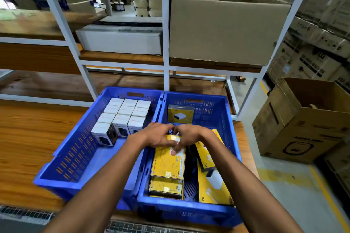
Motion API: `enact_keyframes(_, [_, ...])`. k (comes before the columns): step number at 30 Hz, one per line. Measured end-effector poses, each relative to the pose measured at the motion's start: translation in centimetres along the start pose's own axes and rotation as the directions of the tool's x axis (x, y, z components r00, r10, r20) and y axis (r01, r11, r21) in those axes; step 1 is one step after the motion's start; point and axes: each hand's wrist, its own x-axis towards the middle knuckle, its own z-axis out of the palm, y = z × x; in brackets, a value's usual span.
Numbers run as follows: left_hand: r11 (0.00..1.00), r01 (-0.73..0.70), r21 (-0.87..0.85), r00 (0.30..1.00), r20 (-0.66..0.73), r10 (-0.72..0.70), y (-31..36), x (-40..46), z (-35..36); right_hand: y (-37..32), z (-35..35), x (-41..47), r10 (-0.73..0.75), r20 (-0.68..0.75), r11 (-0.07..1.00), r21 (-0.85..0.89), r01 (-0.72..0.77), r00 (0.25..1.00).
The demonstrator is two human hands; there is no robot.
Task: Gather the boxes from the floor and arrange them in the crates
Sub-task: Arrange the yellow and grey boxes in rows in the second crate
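**Seating the yellow box flat in the right crate**

Pressing down with both hands, I am working over the right crate [225,111], which I take as my landmark. My left hand [159,136] and right hand [189,136] meet over the far end of the yellow box [168,162] on top of a stack against the crate's left wall. The fingers of both hands curl together onto that box's far edge; I cannot tell whether they pinch it or merely push.

To do this well, I judge the box should sit square on the stack below it [165,187], edges flush, before I let go. Another yellow box [212,185] leans tilted along the crate's right side, with a dark gap between the two; it likely wants laying flat next. A small box [180,114] stands at the crate's far wall. Left of the landmark, the other crate [75,149] holds white boxes [125,113] in tidy rows, worth matching.
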Motion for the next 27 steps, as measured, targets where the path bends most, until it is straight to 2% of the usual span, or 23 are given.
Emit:
enact_keyframes(2, [0.989,-0.003,-0.150,0.999,-0.039,-0.003,-0.4,-0.1,-0.7,0.9,-0.7,0.0,-0.067,-0.035,0.965,0.252,0.074,0.997])
enact_keyframes(4, [0.964,-0.034,-0.262,0.991,-0.131,-0.001,-0.1,-0.3,-1.5,1.8,-1.4,-0.2,-0.099,-0.111,0.863,0.485,0.141,0.989])
enact_keyframes(6, [0.928,-0.053,-0.369,0.970,-0.240,-0.040,0.4,-0.4,-2.4,2.6,-2.1,-0.5,-0.087,-0.164,0.727,0.664,0.176,0.983])
enact_keyframes(8, [0.860,-0.081,-0.504,0.930,-0.348,-0.117,0.6,0.0,-3.0,3.2,-2.8,-0.6,-0.057,-0.189,0.525,0.829,0.191,0.980])
enact_keyframes(9, [0.787,-0.094,-0.609,0.914,-0.367,-0.175,0.8,0.0,-3.4,3.4,-3.0,-0.6,-0.028,-0.206,0.415,0.888,0.199,0.978])
enact_keyframes(11, [0.550,-0.120,-0.827,0.916,-0.306,-0.260,1.5,-0.2,-3.9,4.0,-3.6,-0.9,0.044,-0.205,0.229,0.955,0.189,0.978])
enact_keyframes(13, [0.309,-0.173,-0.935,0.947,-0.244,-0.208,1.9,-0.3,-4.1,4.4,-3.7,-1.0,0.061,-0.130,0.073,0.989,0.126,0.990])
enact_keyframes(15, [0.179,-0.205,-0.962,0.970,-0.224,-0.091,2.3,-0.1,-3.7,4.7,-3.1,-0.8,0.035,-0.061,-0.011,0.998,0.062,0.997])
enact_keyframes(17, [0.157,-0.217,-0.963,0.975,-0.223,-0.022,2.6,0.4,-3.3,5.0,-2.9,-0.3,-0.034,-0.016,-0.086,0.996,0.013,0.999])
enact_keyframes(19, [0.186,-0.235,-0.954,0.970,-0.243,-0.023,2.9,0.9,-3.3,5.7,-2.1,0.6,-0.129,0.012,-0.178,0.983,-0.035,0.992])
enact_keyframes(22, [0.248,-0.281,-0.927,0.955,-0.296,-0.025,3.0,1.4,-3.2,8.8,-0.5,1.7,-0.068,-0.011,-0.269,0.963,-0.007,0.998])
enact_keyframes(23, [0.283,-0.287,-0.915,0.950,-0.309,-0.036,2.9,1.6,-3.2,9.8,0.0,1.9,-0.091,-0.003,-0.305,0.952,-0.025,0.996])
enact_keyframes(25, [0.333,-0.273,-0.903,0.943,-0.319,-0.093,2.8,2.3,-3.0,10.0,-0.6,1.0,-0.020,0.001,-0.322,0.947,-0.007,1.000])
enact_keyframes(27, [0.360,-0.252,-0.898,0.930,-0.328,-0.167,2.6,3.0,-2.7,8.4,-2.3,-0.8,-0.054,-0.058,-0.294,0.955,0.040,0.997])
